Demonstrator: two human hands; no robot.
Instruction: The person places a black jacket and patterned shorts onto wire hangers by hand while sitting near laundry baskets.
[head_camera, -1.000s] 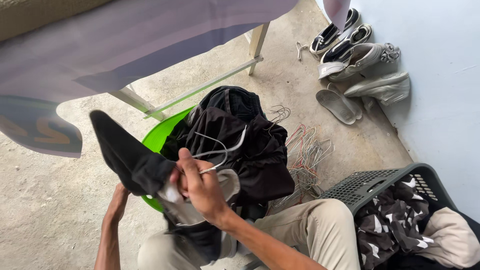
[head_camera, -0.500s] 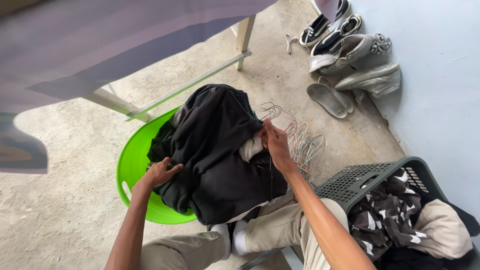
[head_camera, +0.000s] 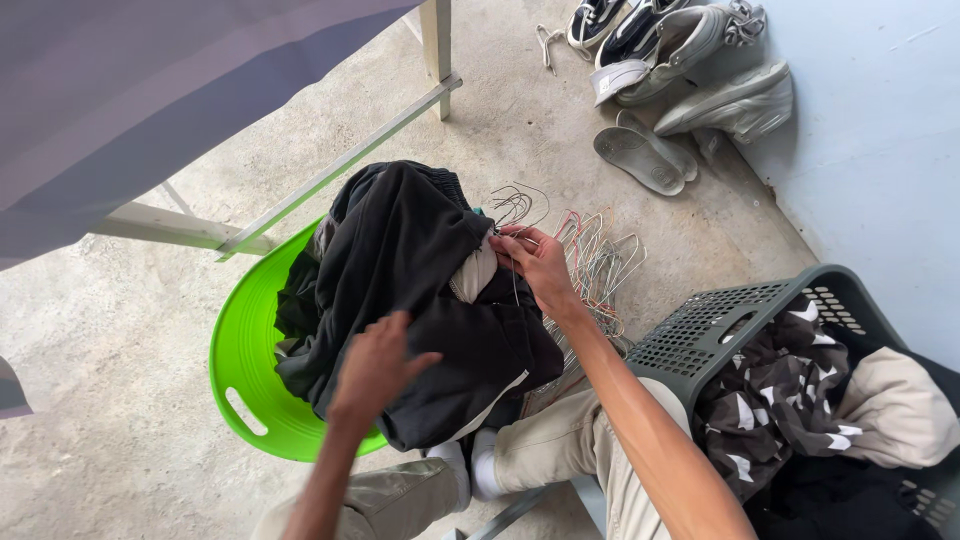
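Note:
A heap of black clothes (head_camera: 400, 250) fills a bright green plastic basin (head_camera: 240, 370) on the concrete floor. The top black garment shows a pale lining (head_camera: 474, 278) at its neck. My right hand (head_camera: 538, 266) is at that neck, its fingers pinched on the thin wire of a hanger (head_camera: 515, 290) that runs down into the garment. My left hand (head_camera: 375, 365) is over the garment's lower front with its fingers spread, holding nothing. My knees in beige trousers (head_camera: 560, 440) are just below the basin.
A pile of wire hangers (head_camera: 600, 262) lies on the floor beside my right hand. At the right, a grey perforated laundry basket (head_camera: 740, 330) holds patterned and beige clothes. Shoes (head_camera: 690, 45) and an insole (head_camera: 636, 160) lie by the blue wall. A wooden frame (head_camera: 340, 165) and hanging cloth (head_camera: 150, 90) are above left.
The black garment, held up a second ago, now lies on the heap. My left hand moved from the basin's edge onto the garment's front. My right hand stays at the neck.

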